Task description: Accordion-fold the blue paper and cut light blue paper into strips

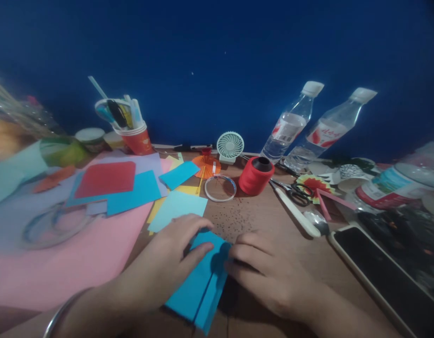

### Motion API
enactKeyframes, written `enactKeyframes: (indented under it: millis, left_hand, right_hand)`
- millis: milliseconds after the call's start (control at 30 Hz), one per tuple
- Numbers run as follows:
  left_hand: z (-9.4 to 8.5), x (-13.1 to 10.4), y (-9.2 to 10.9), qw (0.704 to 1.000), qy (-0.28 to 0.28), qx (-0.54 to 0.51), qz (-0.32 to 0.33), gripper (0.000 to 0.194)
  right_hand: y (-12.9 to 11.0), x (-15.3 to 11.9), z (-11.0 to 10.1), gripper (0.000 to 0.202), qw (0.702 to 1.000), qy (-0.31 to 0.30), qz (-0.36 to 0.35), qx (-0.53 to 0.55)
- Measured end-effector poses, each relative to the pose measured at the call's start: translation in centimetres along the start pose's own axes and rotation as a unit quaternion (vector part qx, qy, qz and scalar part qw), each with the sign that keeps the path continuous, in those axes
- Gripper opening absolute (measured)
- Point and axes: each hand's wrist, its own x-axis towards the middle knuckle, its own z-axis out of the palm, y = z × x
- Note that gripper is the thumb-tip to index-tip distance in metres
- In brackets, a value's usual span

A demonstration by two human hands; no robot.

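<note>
A sheet of blue paper (pixel 194 291) lies on the table in front of me, with a folded strip along its right side. Over its upper left part is my left hand (pixel 182 249), thumb and fingers apart. My right hand (pixel 259 267) has its fingers curled at the paper's right edge, seemingly pinching it; the fingertips are partly hidden. Beyond my left hand lies a light blue sheet (pixel 182 209), partly over yellow paper. A clear ring (pixel 220 188) and a red thread spool (pixel 256 176) stand farther back.
Coloured sheets, among them a large pink one (pixel 107 244), cover the left. A cup of pens (pixel 137 138), a small fan (pixel 230 146) and water bottles (pixel 287 126) line the back. Scissors (pixel 298 193), a white-handled knife (pixel 298 213) and a phone (pixel 382 272) lie at right.
</note>
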Motion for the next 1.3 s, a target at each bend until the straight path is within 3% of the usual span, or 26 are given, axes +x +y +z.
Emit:
enactKeyframes:
  millis: [33,100,200,300,433,700,833,967,1067,1300]
  left_hand:
    - [0.1,-0.4,0.1,0.996,0.016,0.07,0.056,0.017]
    - [0.5,-1.2,0.2,0.968,-0.011,0.182,0.171,0.019]
    - [1.8,-2.1,0.1,0.943,-0.05,0.236,0.227,0.025]
    - [3.1,-2.5,-0.4,0.938,-0.054,0.266,0.217,0.041]
    - [3.8,-2.6,-1.0,0.946,-0.065,0.253,0.191,0.033]
    - [3.5,-1.7,-0.1,0.962,-0.067,0.165,0.206,0.021]
    - [2.7,-1.9,0.0,0.963,-0.067,0.15,0.214,0.029]
    - [1.2,-2.4,-0.1,0.956,-0.089,0.194,0.202,0.042]
    - [0.3,-2.2,0.2,0.951,-0.097,0.206,0.209,0.038]
    - [-0.1,-1.6,0.0,0.961,-0.14,0.157,0.178,0.038]
  right_hand:
    - [0.0,-0.2,0.1,0.026,1.0,-0.003,-0.009,-0.029]
    - [0.0,-0.7,0.4,0.024,0.996,-0.029,0.01,-0.082]
    - [0.0,-1.4,1.0,0.02,0.989,-0.069,0.039,-0.122]
    - [0.2,-1.7,1.3,0.018,0.989,-0.097,0.051,-0.096]
    - [0.6,-1.8,0.8,0.017,0.987,-0.142,0.071,-0.037]
    - [0.8,-1.7,0.1,0.014,0.985,-0.158,0.051,-0.035]
    - [0.9,-1.7,0.1,0.015,0.984,-0.173,0.03,-0.006]
    - [0.9,-1.6,0.1,0.019,0.987,-0.154,0.018,-0.03]
    - [0.5,-1.3,0.0,0.016,0.988,-0.138,-0.001,-0.067]
    - [-0.2,-0.3,0.7,0.017,0.989,-0.078,-0.044,-0.117]
